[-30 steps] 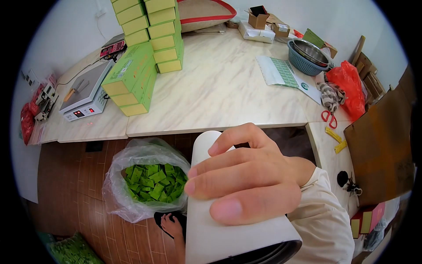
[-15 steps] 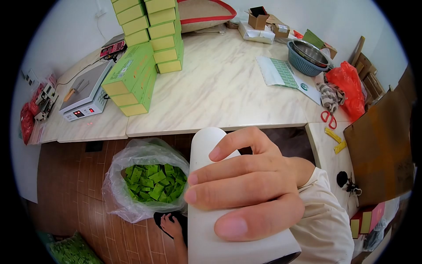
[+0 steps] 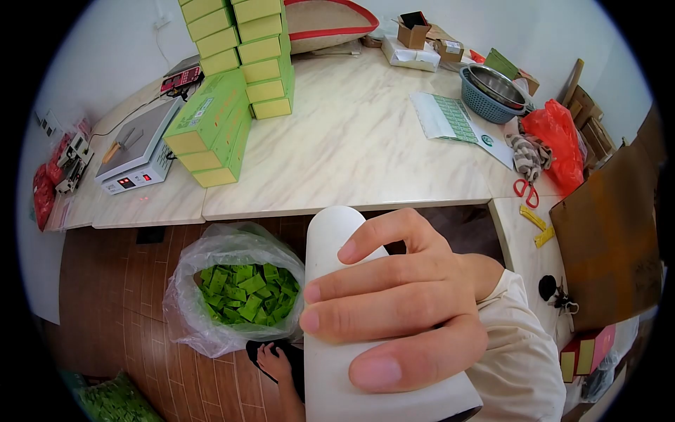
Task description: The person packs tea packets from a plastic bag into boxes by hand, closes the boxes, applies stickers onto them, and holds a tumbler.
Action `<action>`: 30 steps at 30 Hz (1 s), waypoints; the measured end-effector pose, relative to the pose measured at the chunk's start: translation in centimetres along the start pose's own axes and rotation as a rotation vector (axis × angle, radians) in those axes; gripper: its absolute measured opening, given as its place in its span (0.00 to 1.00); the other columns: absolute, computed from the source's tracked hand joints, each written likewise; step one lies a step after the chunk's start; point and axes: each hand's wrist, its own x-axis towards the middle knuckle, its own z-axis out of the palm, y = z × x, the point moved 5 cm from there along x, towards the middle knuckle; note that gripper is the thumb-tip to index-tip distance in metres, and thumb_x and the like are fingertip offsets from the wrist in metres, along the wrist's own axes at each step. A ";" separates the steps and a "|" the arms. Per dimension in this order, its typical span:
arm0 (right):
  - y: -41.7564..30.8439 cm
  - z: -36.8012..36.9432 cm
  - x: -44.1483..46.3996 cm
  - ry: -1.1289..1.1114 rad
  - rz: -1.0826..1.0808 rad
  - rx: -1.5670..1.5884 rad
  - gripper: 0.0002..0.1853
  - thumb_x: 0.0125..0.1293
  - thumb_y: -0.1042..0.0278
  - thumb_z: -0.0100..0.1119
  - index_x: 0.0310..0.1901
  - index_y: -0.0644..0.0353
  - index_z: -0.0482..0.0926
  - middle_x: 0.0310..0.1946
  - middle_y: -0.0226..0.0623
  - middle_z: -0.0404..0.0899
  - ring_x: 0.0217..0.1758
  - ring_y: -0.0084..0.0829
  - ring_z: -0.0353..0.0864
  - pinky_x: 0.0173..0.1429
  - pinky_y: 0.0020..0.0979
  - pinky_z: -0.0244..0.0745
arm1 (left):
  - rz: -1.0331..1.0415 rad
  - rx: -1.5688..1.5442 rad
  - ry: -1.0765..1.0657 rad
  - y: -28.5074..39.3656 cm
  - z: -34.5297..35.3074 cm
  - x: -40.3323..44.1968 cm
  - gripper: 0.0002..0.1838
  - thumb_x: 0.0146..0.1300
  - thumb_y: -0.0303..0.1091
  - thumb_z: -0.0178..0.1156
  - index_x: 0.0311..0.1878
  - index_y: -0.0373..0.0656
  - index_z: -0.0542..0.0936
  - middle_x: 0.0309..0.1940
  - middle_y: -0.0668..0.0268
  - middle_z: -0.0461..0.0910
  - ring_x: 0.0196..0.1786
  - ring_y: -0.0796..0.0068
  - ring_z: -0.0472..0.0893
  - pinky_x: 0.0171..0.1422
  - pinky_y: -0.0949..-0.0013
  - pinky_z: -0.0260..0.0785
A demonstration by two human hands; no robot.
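Close to the camera, my right hand (image 3: 415, 302) reaches in from the right, with its bent fingers laid across a smooth white object with a rounded far end (image 3: 336, 228). Its lower edge is dark, and what kind of thing it is I cannot make out. The fingers are wrapped over the top of it, and its underside is hidden. My left hand is out of sight. Beyond the white object, on the floor to the left, sits a clear plastic bag (image 3: 184, 292) holding many small green packets (image 3: 249, 292).
On the marble-patterned table (image 3: 351, 155) stand stacked green boxes (image 3: 211, 130) and a scale (image 3: 137, 151). Further right are a blue basket (image 3: 485, 105), a red bag (image 3: 555, 144), red-handled scissors (image 3: 526, 191) and a cardboard box (image 3: 612, 232). A foot in a black slipper (image 3: 273, 360) rests below.
My right hand and the white object have shifted very slightly right and down in the view. The grip looks the same, and the surroundings stay put.
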 end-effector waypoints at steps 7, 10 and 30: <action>-0.1 0.0 0.0 0.001 -0.004 -0.011 0.09 0.67 0.70 0.53 0.47 0.53 0.67 0.43 0.44 0.81 0.41 0.37 0.84 0.52 0.40 0.65 | 0.011 0.003 0.026 -0.1 0.2 -0.1 0.13 0.56 0.34 0.59 0.45 0.45 0.78 0.57 0.60 0.71 0.64 0.59 0.65 0.71 0.54 0.51; -0.1 0.1 0.0 0.023 -0.004 -0.025 0.09 0.67 0.69 0.53 0.47 0.52 0.66 0.42 0.43 0.81 0.40 0.36 0.84 0.52 0.39 0.66 | 0.025 0.004 0.038 0.1 -0.1 -0.1 0.13 0.56 0.34 0.59 0.45 0.45 0.78 0.56 0.60 0.72 0.64 0.59 0.66 0.70 0.54 0.52; 1.4 0.0 0.0 0.188 -0.639 -0.220 0.10 0.58 0.69 0.61 0.42 0.56 0.76 0.34 0.34 0.80 0.31 0.26 0.79 0.44 0.32 0.69 | 0.036 0.001 0.021 0.4 -0.2 -0.1 0.12 0.56 0.34 0.59 0.45 0.45 0.78 0.56 0.61 0.72 0.64 0.59 0.66 0.70 0.55 0.52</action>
